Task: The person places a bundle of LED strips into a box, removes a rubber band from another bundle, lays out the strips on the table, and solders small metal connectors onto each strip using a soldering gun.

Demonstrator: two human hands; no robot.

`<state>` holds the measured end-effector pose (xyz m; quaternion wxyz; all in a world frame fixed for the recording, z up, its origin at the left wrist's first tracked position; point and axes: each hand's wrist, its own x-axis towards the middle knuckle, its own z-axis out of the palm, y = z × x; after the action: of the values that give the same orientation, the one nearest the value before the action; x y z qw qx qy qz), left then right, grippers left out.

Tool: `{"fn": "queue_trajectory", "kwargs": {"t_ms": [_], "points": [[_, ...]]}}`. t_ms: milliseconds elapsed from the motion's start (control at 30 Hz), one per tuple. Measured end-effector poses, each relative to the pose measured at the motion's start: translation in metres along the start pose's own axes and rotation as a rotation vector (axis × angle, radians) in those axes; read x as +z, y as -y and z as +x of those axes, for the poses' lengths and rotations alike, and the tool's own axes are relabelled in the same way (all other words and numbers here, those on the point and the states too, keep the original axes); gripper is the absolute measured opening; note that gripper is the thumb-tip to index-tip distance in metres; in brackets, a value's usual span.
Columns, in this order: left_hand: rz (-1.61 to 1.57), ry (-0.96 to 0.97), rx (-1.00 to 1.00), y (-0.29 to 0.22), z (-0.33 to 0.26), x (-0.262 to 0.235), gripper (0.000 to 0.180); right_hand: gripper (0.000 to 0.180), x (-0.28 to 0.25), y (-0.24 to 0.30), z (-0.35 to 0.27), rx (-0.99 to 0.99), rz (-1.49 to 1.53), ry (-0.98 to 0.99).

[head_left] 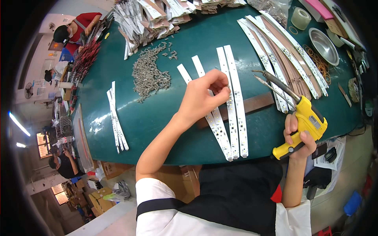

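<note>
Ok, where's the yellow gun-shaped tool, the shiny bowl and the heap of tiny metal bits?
Yellow gun-shaped tool [305,112]: head view, on its yellow body.
Shiny bowl [323,45]: head view, on its inside.
Heap of tiny metal bits [149,74]: head view, on its middle.

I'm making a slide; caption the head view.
Right hand grips yellow soldering gun; left hand is over white LED strips on a green table.

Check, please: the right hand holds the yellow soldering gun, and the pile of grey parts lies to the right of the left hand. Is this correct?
No: the head view shows the pile of grey parts to the left of the left hand. The right hand holds the yellow soldering gun.
</note>
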<state>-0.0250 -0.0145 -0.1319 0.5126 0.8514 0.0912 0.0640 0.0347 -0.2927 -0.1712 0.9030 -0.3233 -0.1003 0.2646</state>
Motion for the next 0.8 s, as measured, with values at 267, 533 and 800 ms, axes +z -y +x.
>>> {"fn": "queue_trajectory", "kwargs": {"t_ms": [267, 533, 800], "points": [[0.087, -0.057, -0.001, 0.014, -0.009, 0.001, 0.012, 0.062, -0.001, 0.001, -0.002, 0.020, 0.049, -0.013], [0.222, -0.086, 0.107, 0.016, -0.003, 0.011, 0.012, 0.062, -0.005, 0.001, 0.000, 0.015, 0.019, 0.051], [0.293, -0.087, 0.123, 0.019, 0.001, 0.017, 0.012, 0.061, -0.002, 0.002, 0.001, 0.012, 0.019, 0.046]]}}
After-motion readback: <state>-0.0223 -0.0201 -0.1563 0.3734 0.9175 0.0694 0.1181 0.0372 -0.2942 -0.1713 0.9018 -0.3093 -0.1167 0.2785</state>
